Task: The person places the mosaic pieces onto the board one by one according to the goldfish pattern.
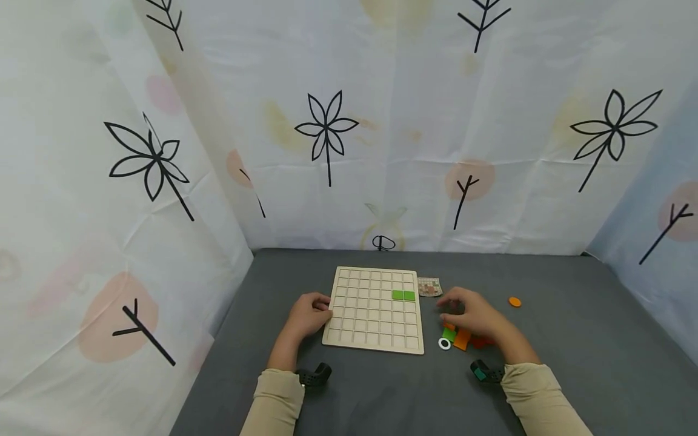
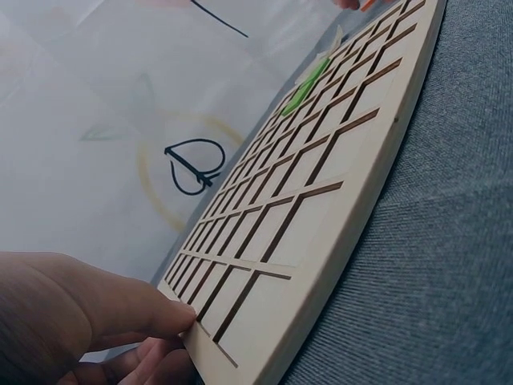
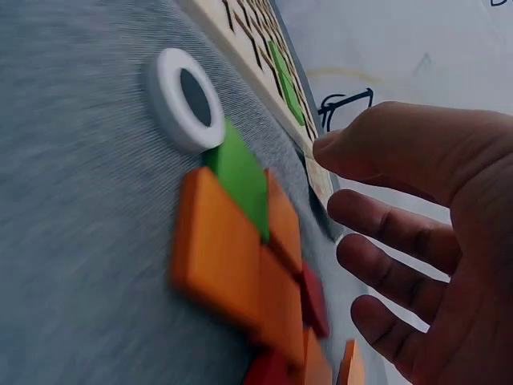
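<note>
A pale wooden grid board (image 1: 360, 321) lies on the grey table, with two green square pieces (image 1: 403, 295) side by side in its cells. My left hand (image 1: 308, 315) holds the board's left edge, its thumb on the rim and its other fingers curled beside and below. To the right of the board, my right hand (image 1: 471, 312) hovers over a small pile, fingers loosely bent and nothing between them. In the right wrist view the pile shows orange square pieces (image 3: 220, 249), a green piece (image 3: 240, 176), red pieces (image 3: 314, 301) and a white ring (image 3: 170, 120).
A small printed card (image 1: 429, 287) lies against the board's upper right edge. Farther right, an orange disc (image 1: 515, 301) sits alone on the grey tabletop (image 1: 572, 327). A patterned white cloth (image 1: 409, 133) hangs behind the table and along its sides.
</note>
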A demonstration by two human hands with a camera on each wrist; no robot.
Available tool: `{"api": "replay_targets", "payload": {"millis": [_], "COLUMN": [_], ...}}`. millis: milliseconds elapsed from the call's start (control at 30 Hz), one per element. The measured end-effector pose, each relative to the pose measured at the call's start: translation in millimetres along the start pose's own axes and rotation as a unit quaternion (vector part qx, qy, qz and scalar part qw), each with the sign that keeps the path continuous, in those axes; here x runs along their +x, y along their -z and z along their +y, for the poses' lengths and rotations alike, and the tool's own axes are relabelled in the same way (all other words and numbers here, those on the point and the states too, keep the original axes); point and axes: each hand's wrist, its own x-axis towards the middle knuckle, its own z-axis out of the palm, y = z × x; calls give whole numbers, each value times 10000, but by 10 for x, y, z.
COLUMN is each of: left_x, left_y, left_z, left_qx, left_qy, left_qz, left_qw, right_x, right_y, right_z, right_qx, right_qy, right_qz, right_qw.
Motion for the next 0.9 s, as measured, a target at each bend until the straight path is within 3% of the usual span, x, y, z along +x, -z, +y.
{"api": "replay_targets", "payload": {"millis": [300,900], "left_x": [-4,-22], "left_y": [-3,0], "left_z": [4,-3], "left_qx": [32,-36], "left_qy": [-21,-22], "left_qz": [73,4], "left_qw": [10000,10000], "right_x": [-287,-398], "right_y": [-33,-129], "right_z": [-21,-52], "right_qx": [101,341], "right_qy": [636,516], "right_qz": [-19,-150], "right_qw": [9979,9980]}}
